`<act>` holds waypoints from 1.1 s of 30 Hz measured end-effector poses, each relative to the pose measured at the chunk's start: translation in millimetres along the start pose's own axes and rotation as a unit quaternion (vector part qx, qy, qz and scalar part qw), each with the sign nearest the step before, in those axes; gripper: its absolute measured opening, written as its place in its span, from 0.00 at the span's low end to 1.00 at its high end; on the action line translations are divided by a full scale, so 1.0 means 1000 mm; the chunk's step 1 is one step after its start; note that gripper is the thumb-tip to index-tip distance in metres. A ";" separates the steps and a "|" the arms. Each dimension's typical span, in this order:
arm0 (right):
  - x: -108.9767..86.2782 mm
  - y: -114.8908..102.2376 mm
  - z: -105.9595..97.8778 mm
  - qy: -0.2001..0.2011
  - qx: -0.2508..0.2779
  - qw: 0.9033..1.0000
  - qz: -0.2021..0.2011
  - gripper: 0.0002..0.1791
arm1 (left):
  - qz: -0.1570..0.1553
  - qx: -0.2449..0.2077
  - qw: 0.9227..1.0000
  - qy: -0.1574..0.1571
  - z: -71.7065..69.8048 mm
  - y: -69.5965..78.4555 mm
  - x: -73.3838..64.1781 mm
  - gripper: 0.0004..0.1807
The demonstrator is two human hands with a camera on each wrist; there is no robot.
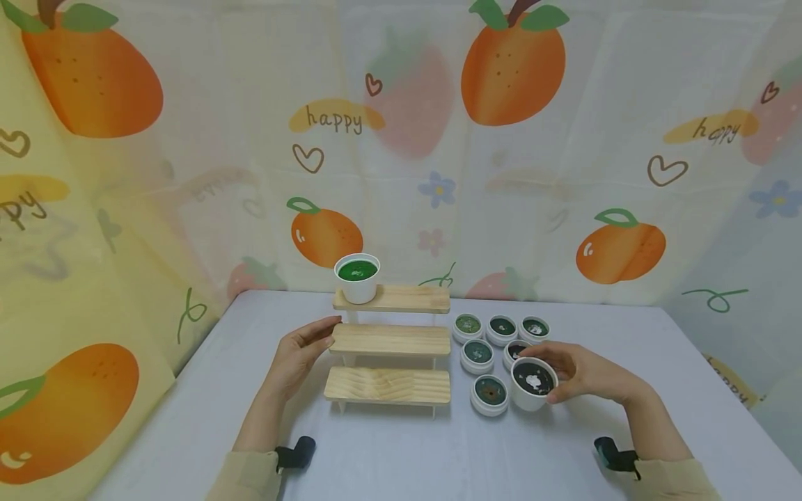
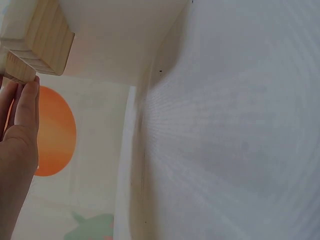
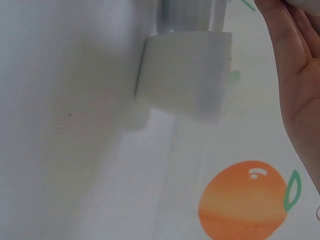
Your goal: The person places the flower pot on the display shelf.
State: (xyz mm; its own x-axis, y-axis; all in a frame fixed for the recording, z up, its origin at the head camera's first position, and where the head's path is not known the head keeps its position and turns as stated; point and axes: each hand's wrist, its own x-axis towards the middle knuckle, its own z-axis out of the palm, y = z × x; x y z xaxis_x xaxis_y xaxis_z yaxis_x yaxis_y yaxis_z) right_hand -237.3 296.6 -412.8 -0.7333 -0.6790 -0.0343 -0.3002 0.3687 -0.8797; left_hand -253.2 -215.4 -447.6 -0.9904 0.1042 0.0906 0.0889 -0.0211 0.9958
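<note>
A three-step wooden display stand (image 1: pixel 390 339) with white supports is on the table. My left hand (image 1: pixel 305 351) touches the left end of its middle step, its fingers fairly straight; the left wrist view shows those fingers (image 2: pixel 27 105) right at the wood's end. Between thumb and fingers, my right hand (image 1: pixel 583 372) holds a white cup (image 1: pixel 530 400) by its sides, to the right of the stand. Its filling is dark with a white patch on top. Another white cup (image 1: pixel 357 289), filled with green, stands on the left of the top step.
Several small white cups (image 1: pixel 491 395) with green or dark fillings stand in loose rows between the stand and my right hand. The table cover (image 1: pixel 376 459) is white. Behind hangs a fruit-printed cloth (image 1: pixel 401 229), and another stretch of cloth (image 1: pixel 56 292) borders the left.
</note>
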 end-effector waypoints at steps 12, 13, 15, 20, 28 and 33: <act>0.005 -0.012 0.000 0.017 0.017 1.000 -0.002 0.36 | 0.018 -0.031 0.999 -0.017 -0.001 -0.002 0.002 0.29; 0.005 -0.013 0.000 0.019 0.016 1.000 -0.001 0.36 | 0.017 -0.032 0.999 -0.016 -0.001 -0.002 0.002 0.29; 0.007 -0.016 -0.001 0.022 0.012 1.000 0.001 0.35 | 0.017 -0.033 0.999 -0.016 -0.001 -0.002 0.001 0.29; 0.011 -0.020 -0.003 0.035 -0.008 0.999 -0.001 0.34 | 0.013 -0.031 0.999 -0.013 0.000 -0.001 0.001 0.29; 0.020 -0.033 -0.006 0.054 -0.019 0.998 -0.012 0.35 | 0.014 -0.020 1.000 -0.009 0.001 0.001 0.002 0.29; 0.029 -0.043 -0.005 0.073 -0.038 0.997 -0.002 0.33 | 0.015 -0.019 1.000 -0.010 0.000 -0.001 0.001 0.28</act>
State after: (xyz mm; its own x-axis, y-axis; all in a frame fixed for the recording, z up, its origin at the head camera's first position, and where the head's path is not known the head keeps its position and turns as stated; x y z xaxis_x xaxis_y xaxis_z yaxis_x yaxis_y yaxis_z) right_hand -249.0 264.3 -373.5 -0.8115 -0.5826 0.0444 -0.3453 0.4168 -0.8409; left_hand -254.4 -214.9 -448.6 -0.9851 0.1227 0.1208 0.1138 -0.0628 0.9915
